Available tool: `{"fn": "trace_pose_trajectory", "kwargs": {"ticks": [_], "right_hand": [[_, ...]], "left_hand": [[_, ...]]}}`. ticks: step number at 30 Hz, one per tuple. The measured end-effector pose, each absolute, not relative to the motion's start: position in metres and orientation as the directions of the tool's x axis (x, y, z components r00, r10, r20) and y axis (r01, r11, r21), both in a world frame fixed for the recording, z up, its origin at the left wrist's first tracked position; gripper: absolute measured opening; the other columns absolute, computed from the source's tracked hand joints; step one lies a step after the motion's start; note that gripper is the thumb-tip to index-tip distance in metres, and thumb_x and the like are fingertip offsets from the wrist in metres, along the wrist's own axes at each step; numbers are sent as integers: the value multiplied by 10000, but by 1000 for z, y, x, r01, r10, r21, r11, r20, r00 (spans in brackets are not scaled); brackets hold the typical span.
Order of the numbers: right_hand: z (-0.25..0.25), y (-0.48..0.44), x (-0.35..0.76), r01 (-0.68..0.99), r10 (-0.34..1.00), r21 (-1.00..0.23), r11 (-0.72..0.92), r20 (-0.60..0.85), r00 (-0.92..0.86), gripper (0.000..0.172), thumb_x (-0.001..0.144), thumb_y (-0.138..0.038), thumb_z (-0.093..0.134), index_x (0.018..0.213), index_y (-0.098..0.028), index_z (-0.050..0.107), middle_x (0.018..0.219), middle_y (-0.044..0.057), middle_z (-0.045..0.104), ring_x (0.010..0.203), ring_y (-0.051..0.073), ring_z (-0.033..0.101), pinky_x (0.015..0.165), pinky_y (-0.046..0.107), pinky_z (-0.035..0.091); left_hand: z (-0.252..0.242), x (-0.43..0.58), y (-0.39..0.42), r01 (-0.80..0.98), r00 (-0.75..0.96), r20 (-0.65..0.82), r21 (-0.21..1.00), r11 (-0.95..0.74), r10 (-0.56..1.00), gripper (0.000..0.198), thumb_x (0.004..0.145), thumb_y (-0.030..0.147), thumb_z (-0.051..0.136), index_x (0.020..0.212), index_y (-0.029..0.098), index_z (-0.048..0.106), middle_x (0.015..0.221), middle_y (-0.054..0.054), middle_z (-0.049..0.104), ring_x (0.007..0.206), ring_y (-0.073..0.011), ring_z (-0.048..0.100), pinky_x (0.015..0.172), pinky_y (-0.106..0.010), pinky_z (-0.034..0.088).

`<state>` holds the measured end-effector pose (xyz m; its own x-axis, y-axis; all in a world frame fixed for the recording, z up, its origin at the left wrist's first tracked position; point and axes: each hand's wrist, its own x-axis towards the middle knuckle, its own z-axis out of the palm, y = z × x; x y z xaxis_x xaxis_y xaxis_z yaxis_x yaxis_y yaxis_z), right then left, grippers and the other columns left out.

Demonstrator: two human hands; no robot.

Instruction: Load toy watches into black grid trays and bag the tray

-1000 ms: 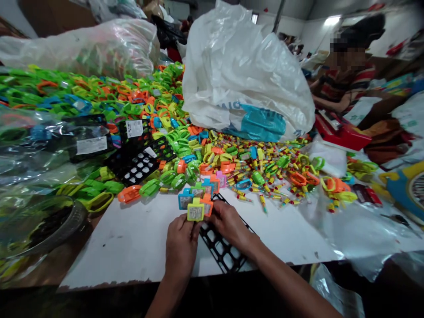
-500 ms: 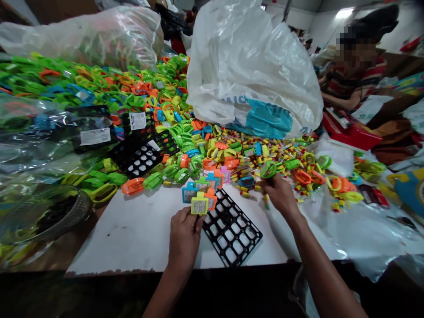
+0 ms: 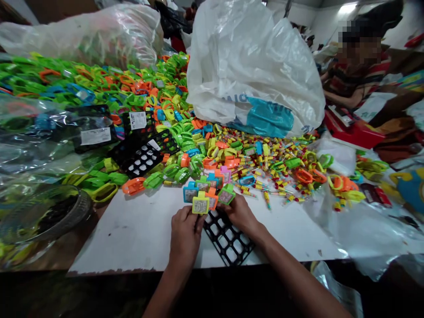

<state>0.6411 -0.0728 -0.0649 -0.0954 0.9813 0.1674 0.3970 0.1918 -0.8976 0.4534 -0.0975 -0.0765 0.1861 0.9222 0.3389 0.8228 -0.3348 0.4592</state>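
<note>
My left hand is closed just below a yellow toy watch with a square face, at the front of a bunch of blue, orange, green and pink ones. Its fingers appear wrapped round their lower parts, which are mostly hidden. My right hand pinches a green toy watch at the right side of this bunch. Under both lies a black grid tray with rows of square openings, partly covered by my right hand and wrist. Whether the bunch touches the tray I cannot tell.
Colourful toy watches are heaped at the back left. Small yellow-capped tubes lie scattered beyond the white board. A large white plastic bag stands behind. More black trays and a clear bowl are left. A person sits at right.
My right hand has come left and nearer from the pile, bringing the green toy watch to the bunch. My left hand has stayed almost in place.
</note>
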Motion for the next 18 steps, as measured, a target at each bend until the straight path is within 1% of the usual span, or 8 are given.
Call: {"fn": "trace_pose_trajectory", "kwargs": {"ticks": [4,7,11,13,14,15,17,18], "right_hand": [[-51,-74,633,449,967,-857,251,197,-164,386,766,-41,492,1101,-198,602,1077,48,675,1001,216,616,867,329,492],[-50,-77,625,458,965,-852,254,190,-182,341,790,-36,486,1060,-202,613,1069,51,676,982,215,619,856,325,488],[-52,-76,639,414,974,-884,219,171,-148,205,808,-104,521,955,-207,622,947,18,680,864,185,622,784,289,495],[-47,-64,661,421,984,-890,177,175,-45,145,835,-163,519,939,-207,610,921,10,672,803,169,619,734,270,495],[-43,-54,675,488,980,-862,134,187,62,135,855,-191,504,946,-204,603,931,17,667,803,167,617,729,267,492],[-39,-42,690,579,958,-812,68,215,189,142,874,-211,486,958,-196,599,957,36,660,826,173,615,740,273,487],[-32,-16,718,774,867,-607,-180,275,416,168,884,-238,498,997,-168,601,1060,100,626,947,210,597,808,306,465],[-30,-4,730,793,838,-552,-259,280,468,194,859,-235,542,1014,-136,601,1117,151,597,983,244,586,819,333,456]], "left_hand": [[-77,453,-96,806,202,364,466,-366,909,239,894,321,506,974,174,677,955,-87,643,883,-236,581,783,-381,486],[-78,452,-96,808,202,378,457,-372,903,229,890,319,513,961,175,676,963,-83,649,880,-236,589,778,-379,489],[-81,451,-94,815,201,411,433,-384,889,227,887,318,516,942,172,681,955,-86,655,867,-235,598,768,-370,493],[-81,450,-93,817,206,423,422,-393,883,229,884,321,518,928,174,688,933,-87,655,854,-235,600,755,-364,492],[-81,450,-93,818,207,424,420,-394,882,229,883,321,519,922,175,691,923,-87,654,851,-235,599,752,-361,491],[-81,450,-93,818,207,420,420,-392,883,228,883,319,519,920,177,693,921,-87,653,853,-235,598,754,-360,490],[-81,450,-93,819,200,414,426,-383,888,227,883,315,520,924,177,695,922,-88,650,858,-234,595,760,-359,489],[-80,450,-94,819,196,410,431,-379,891,227,882,316,522,928,176,694,922,-88,650,859,-234,594,764,-360,489]]}}
